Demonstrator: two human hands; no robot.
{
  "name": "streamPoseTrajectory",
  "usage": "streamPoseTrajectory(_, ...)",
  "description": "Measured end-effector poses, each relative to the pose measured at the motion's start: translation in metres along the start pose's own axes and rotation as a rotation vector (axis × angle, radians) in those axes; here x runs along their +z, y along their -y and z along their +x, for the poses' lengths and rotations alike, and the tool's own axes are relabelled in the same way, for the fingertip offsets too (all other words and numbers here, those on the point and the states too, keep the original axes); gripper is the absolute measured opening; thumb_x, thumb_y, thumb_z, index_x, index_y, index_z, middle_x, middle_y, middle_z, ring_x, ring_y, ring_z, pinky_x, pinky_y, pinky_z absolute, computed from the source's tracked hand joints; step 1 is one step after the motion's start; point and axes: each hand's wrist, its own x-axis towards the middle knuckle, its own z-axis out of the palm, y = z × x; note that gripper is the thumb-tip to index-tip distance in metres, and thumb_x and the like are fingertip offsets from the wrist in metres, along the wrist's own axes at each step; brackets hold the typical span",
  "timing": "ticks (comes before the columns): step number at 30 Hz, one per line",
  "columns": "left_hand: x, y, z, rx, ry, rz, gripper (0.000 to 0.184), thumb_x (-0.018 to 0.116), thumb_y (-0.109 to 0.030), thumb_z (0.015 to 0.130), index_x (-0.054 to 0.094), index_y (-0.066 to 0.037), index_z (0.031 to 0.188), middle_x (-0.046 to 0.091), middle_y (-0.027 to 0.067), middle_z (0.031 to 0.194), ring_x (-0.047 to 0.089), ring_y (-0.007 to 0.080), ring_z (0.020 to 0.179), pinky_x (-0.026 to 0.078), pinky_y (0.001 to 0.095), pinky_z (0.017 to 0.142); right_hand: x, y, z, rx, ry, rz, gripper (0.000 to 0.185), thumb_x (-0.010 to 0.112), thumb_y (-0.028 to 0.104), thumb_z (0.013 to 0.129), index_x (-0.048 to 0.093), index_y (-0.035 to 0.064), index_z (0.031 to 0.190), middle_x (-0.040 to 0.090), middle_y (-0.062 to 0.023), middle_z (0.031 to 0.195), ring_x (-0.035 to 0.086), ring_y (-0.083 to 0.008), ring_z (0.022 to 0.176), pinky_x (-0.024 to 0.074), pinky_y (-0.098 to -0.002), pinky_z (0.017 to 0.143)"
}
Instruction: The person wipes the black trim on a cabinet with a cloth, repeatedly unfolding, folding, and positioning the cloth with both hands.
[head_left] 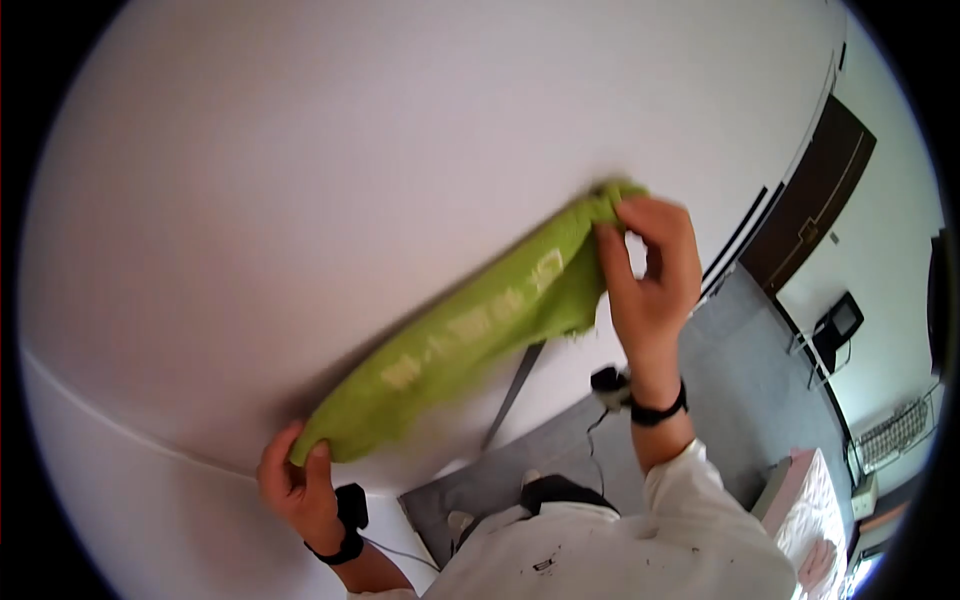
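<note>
A green cloth (470,325) with white printed marks stretches at a slant between my two hands, in front of a large white surface (300,170). My left hand (297,480) pinches its lower left corner between thumb and fingers. At the cloth's upper right end, my right hand (655,260) grips the bunched edge the same way. Between the hands the lower edge hangs loose and looks slightly blurred. Whether the cloth touches the white surface, I cannot tell. Both wrists wear black straps with small devices.
Grey floor (740,350) lies below and to the right. Farther off are a dark door (812,190), a black chair (835,330) and a bed-like piece with a shiny pale cover (810,510). Thin cables run from the wrist devices. A dark strip (512,395) shows below the cloth.
</note>
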Motion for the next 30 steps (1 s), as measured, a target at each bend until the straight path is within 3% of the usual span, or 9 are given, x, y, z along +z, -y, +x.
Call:
streamPoseTrajectory(6, 0.0, -0.001, -0.006, 0.078, -0.142, 0.24, 0.026, 0.061, 0.006, 0.083, 0.059, 0.005, 0.109, 0.063, 0.013, 0.104, 0.059, 0.0181, 0.092, 0.047, 0.029, 0.084, 0.011, -0.002, -0.015, -0.092, 0.049, 0.1, 0.025, 0.068, -0.009, 0.072, 0.061, 0.0015, 0.093, 0.061, -0.0106, 0.089, 0.059, -0.0216, 0.077, 0.0483, -0.0273, 0.063)
streamPoseTrajectory(8, 0.005, 0.006, -0.006, 0.092, -0.199, 0.101, 0.024, 0.06, 0.007, 0.084, 0.059, 0.005, 0.107, 0.063, 0.0135, 0.104, 0.059, 0.0186, 0.092, 0.047, 0.0293, 0.084, 0.018, -0.006, -0.013, -0.168, 0.031, 0.115, 0.025, 0.068, -0.009, 0.072, 0.061, 0.0019, 0.093, 0.06, -0.0102, 0.088, 0.058, -0.0202, 0.076, 0.0475, -0.027, 0.062)
streamPoseTrajectory(16, 0.085, -0.04, -0.004, 0.168, -0.065, -0.012, 0.026, 0.052, 0.005, 0.089, 0.053, 0.002, 0.114, 0.062, 0.0143, 0.111, 0.059, 0.0176, 0.096, 0.047, 0.0288, 0.085, -0.019, -0.055, -0.005, 0.039, 0.036, 0.129, 0.024, 0.066, -0.009, 0.073, 0.059, 0.0027, 0.093, 0.056, -0.0086, 0.089, 0.054, -0.0159, 0.071, 0.0445, -0.0249, 0.055)
streamPoseTrajectory(22, 0.186, -0.105, 0.012, 0.289, -0.032, -0.223, 0.039, 0.051, 0.003, 0.089, 0.042, 0.001, 0.127, 0.043, 0.0217, 0.137, 0.05, 0.027, 0.119, 0.044, 0.0355, 0.094, -0.056, -0.118, -0.013, 0.123, -0.054, 0.076, 0.023, 0.065, -0.008, 0.075, 0.057, 0.0015, 0.095, 0.055, -0.0087, 0.088, 0.052, -0.0158, 0.067, 0.0441, -0.0262, 0.056)
streamPoseTrajectory(24, 0.218, -0.12, 0.008, 0.501, 0.021, -0.046, 0.05, 0.055, -0.005, 0.089, 0.035, 0.0, 0.134, 0.028, 0.0212, 0.146, 0.039, 0.0304, 0.129, 0.04, 0.04, 0.1, -0.074, -0.136, -0.018, 0.232, -0.095, 0.088, 0.021, 0.065, -0.005, 0.077, 0.056, 0.0022, 0.093, 0.054, -0.0095, 0.086, 0.052, -0.0177, 0.066, 0.0444, -0.0282, 0.056)
streamPoseTrajectory(25, 0.234, -0.126, 0.005, 0.505, 0.078, 0.012, 0.058, 0.056, -0.007, 0.086, 0.031, 0.0, 0.138, 0.02, 0.0213, 0.149, 0.028, 0.0339, 0.135, 0.033, 0.044, 0.105, -0.082, -0.142, -0.022, 0.249, -0.094, 0.056, 0.021, 0.066, -0.004, 0.076, 0.055, 0.0026, 0.094, 0.053, -0.0098, 0.085, 0.052, -0.0186, 0.066, 0.0443, -0.0286, 0.056)
streamPoseTrajectory(26, 0.247, -0.124, 0.005, 0.542, 0.12, -0.026, 0.058, 0.056, -0.007, 0.086, 0.031, 0.0, 0.138, 0.02, 0.0213, 0.149, 0.028, 0.0339, 0.135, 0.033, 0.044, 0.105, -0.082, -0.148, -0.028, 0.245, -0.09, 0.028, 0.022, 0.066, -0.004, 0.076, 0.055, 0.0029, 0.094, 0.052, -0.01, 0.085, 0.052, -0.0196, 0.066, 0.0441, -0.0291, 0.056)
streamPoseTrajectory(28, 0.246, -0.117, 0.002, 0.564, 0.116, 0.365, 0.06, 0.054, -0.003, 0.084, 0.03, 0.001, 0.138, 0.018, 0.0224, 0.15, 0.023, 0.0366, 0.137, 0.027, 0.0462, 0.107, -0.071, -0.149, -0.048, 0.306, -0.069, 0.025, 0.025, 0.066, -0.002, 0.076, 0.053, 0.0036, 0.097, 0.05, -0.0102, 0.085, 0.052, -0.0217, 0.065, 0.0441, -0.0307, 0.056)
streamPoseTrajectory(30, 0.263, -0.118, 0.003, 0.621, 0.143, 0.393, 0.061, 0.053, -0.001, 0.081, 0.03, 0.001, 0.138, 0.016, 0.0236, 0.15, 0.019, 0.0394, 0.139, 0.024, 0.0474, 0.109, -0.073, -0.158, -0.055, 0.354, -0.069, -0.02, 0.028, 0.066, -0.001, 0.077, 0.052, 0.0044, 0.101, 0.049, -0.0102, 0.085, 0.052, -0.0223, 0.064, 0.0437, -0.0316, 0.055)
